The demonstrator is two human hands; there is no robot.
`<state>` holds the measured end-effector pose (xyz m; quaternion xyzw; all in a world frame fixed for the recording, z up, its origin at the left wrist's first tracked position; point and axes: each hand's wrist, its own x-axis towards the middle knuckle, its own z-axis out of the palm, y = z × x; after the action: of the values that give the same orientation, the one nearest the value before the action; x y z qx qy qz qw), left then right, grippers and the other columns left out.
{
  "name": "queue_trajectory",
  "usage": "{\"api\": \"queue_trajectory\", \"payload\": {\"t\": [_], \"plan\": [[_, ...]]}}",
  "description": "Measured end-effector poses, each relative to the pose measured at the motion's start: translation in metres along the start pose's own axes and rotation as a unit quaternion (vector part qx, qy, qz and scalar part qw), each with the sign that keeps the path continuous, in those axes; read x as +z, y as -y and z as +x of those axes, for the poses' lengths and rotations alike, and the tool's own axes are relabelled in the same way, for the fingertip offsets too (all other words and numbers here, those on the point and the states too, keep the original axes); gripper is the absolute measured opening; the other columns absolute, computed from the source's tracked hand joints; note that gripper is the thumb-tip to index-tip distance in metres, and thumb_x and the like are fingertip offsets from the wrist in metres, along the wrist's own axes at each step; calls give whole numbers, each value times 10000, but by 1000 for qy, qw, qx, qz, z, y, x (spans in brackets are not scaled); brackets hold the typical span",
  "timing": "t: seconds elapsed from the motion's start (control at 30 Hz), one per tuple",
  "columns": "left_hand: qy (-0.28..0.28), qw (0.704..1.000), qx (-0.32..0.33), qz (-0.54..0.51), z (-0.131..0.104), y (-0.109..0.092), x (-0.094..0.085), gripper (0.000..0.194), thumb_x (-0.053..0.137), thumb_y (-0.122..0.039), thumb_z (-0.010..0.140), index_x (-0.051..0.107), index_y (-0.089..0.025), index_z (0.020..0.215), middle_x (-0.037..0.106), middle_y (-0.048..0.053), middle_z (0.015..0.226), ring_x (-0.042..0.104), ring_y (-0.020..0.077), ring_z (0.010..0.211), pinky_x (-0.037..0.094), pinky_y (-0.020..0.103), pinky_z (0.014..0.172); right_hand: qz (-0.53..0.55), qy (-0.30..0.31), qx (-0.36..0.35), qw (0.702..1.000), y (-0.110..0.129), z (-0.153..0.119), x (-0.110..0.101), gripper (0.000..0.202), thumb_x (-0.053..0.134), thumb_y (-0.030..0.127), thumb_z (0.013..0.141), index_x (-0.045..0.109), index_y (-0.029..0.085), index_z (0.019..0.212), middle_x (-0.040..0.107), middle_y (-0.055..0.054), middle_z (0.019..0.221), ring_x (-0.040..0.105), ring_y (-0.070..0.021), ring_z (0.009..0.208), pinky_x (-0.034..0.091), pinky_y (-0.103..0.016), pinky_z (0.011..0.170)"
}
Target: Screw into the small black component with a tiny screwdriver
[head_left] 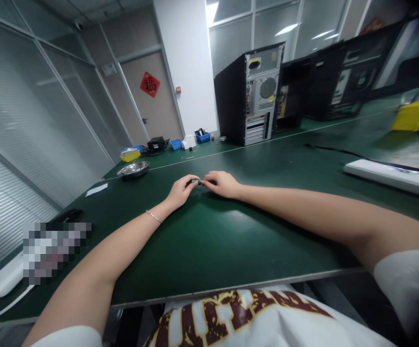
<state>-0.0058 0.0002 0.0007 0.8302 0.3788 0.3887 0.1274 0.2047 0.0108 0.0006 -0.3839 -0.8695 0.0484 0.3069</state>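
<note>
Over the green table [195, 241], my two hands meet at a small part [197, 181], dark with a green patch and a light end. My left hand [179, 191] pinches it between thumb and fingers from the left. From the right, my right hand [224, 184] closes thumb and fingers at its light end. The part is too small to name, and fingertips cover some of it. A bracelet [154, 216] circles my left wrist.
A metal bowl [134, 169] sits at left, near a paper slip [97, 190]. Small blue bins [202, 138] and a black box [156, 143] line the back. Computer towers [249, 96] stand behind at right. A white power strip [393, 177] lies right; a blurred-out item [56, 250] lies left.
</note>
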Motion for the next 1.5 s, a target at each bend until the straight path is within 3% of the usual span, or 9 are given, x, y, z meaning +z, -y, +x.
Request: {"api": "queue_trajectory", "payload": {"t": [0.27,0.53,0.7,0.93,1.17,1.5], "plan": [[0,997,-24,-68,1,5,0,239,582,-330,903,706,-175,1036,732,82,1053,656,219,974,480,324,901,39,-3,-19,999,-5,1,1,285,496,364,961,742,220,963,709,-42,959,612,-174,859,395,-247,725],[12,992,-47,-121,1,7,2,280,605,-365,887,705,-164,1054,724,83,988,648,191,833,501,304,776,57,-6,-20,998,-6,2,3,312,481,383,968,740,208,961,713,-44,965,608,-169,853,398,-248,731],[-19,991,-47,-125,3,11,4,262,652,-334,856,698,-153,1040,697,101,1026,634,205,928,497,332,858,35,-9,12,999,-4,2,2,292,496,368,962,746,218,957,721,-44,985,614,-173,864,397,-253,728],[-48,964,-106,-240,5,23,5,307,747,-341,769,627,-139,966,665,65,946,632,167,889,505,299,824,17,-23,41,999,-5,3,3,291,500,384,964,745,227,959,729,-39,994,618,-173,845,384,-251,683],[42,980,-115,-160,4,22,2,289,647,-358,841,708,-135,1014,714,74,932,629,159,765,492,291,736,21,-24,39,999,-4,2,3,289,500,382,965,745,228,954,733,-40,993,622,-179,854,387,-254,687],[84,995,-59,-16,5,14,5,236,564,-311,909,734,-167,986,729,84,1001,652,224,949,474,363,920,21,-20,31,999,-7,3,5,287,504,383,958,743,225,940,735,-37,982,624,-181,859,383,-255,676]]}}
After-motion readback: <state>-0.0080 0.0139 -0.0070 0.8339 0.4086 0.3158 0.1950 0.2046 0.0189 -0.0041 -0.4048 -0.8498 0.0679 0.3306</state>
